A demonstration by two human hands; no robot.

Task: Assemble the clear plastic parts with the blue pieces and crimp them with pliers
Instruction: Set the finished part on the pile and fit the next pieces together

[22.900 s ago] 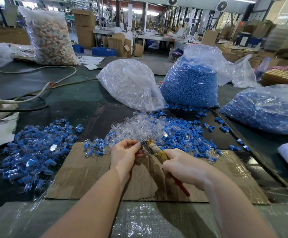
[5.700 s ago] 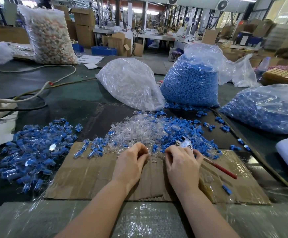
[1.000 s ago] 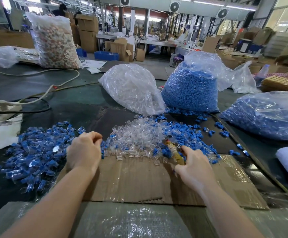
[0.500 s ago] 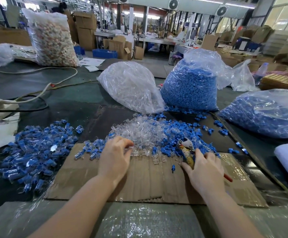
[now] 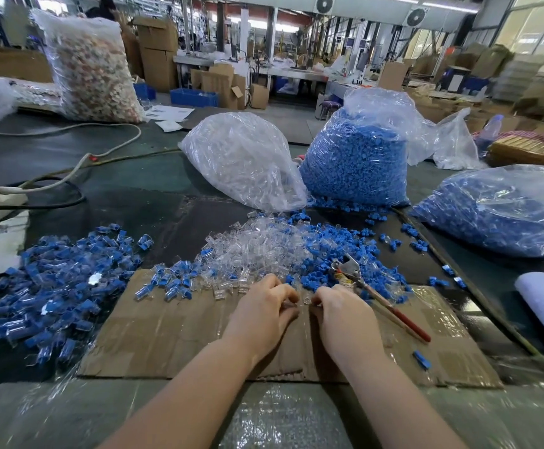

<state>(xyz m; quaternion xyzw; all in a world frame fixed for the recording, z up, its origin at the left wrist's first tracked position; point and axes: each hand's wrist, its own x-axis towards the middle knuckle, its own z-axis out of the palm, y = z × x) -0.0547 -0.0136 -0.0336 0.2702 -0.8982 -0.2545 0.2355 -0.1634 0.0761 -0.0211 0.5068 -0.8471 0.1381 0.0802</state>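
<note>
On the brown cardboard (image 5: 173, 322) over the desk (image 5: 128, 196), the left hand (image 5: 262, 311) and right hand (image 5: 342, 314) curl close together and pinch a small clear part (image 5: 306, 300) between them, while the pliers (image 5: 374, 294) lie just beside the right hand. The tiny part could slip and get lost in the clear parts (image 5: 257, 251) and blue pieces (image 5: 332, 251) right in front, or a hand could bump the pliers. No words or labels can be read.

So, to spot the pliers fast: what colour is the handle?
Red, on the pliers in the head view.
</note>
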